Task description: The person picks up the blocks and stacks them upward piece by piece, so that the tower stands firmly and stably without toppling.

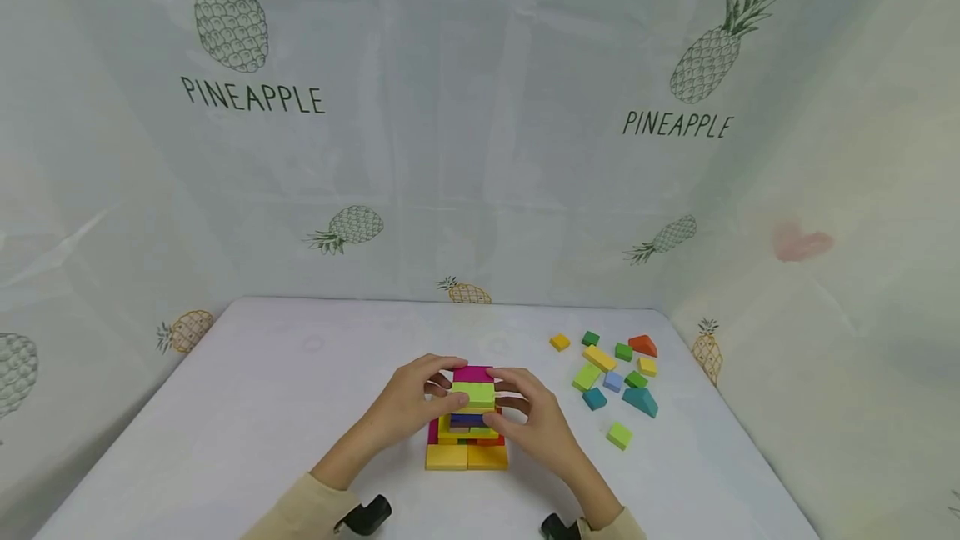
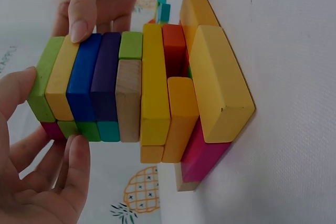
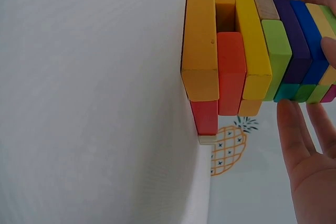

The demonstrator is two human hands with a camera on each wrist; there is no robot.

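A tower of coloured wooden blocks [image 1: 468,432] stands upright between my two hands. Its broad base is made of yellow blocks [image 2: 220,87]; purple, blue, yellow and light green [image 2: 44,80] layers rise above. My left hand [image 1: 415,394] holds the tower's top from the left, thumb on the light green front block and index finger at the magenta block [image 1: 473,373] behind. From the right, my right hand [image 1: 536,419] holds the upper layers, its thumb by the blue [image 3: 310,40] and pale yellow blocks. Its other fingers [image 3: 289,124] lie along the back blocks.
Loose blocks lie scattered on the white table [image 1: 300,407] to the right, among them a teal triangle [image 1: 641,401], a red piece [image 1: 642,345] and a light green block [image 1: 619,436] nearest my right hand. A pineapple-printed cloth [image 1: 480,148] hangs behind and at the sides.
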